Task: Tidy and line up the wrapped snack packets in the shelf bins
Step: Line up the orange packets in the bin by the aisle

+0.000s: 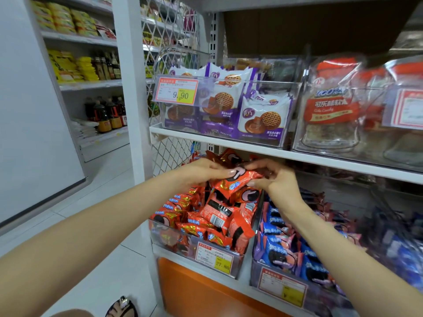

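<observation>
A clear bin (174, 239) on the lower shelf is heaped with red wrapped snack packets (217, 216). Both hands reach in above the heap at the back of this bin. My left hand (203, 172) and my right hand (277, 179) pinch the two ends of one red packet (240, 179), held across the top of the pile. To the right stands another clear bin (258, 273) of blue wrapped packets (281, 245), lined up on edge.
The upper shelf (229, 139) carries a clear bin of purple-and-white biscuit packets (263, 117) and bags of red candy (332, 106). Price tags hang on the bin fronts. An aisle of bottles and yellow packs lies at left. A white pillar (130, 88) borders the shelving.
</observation>
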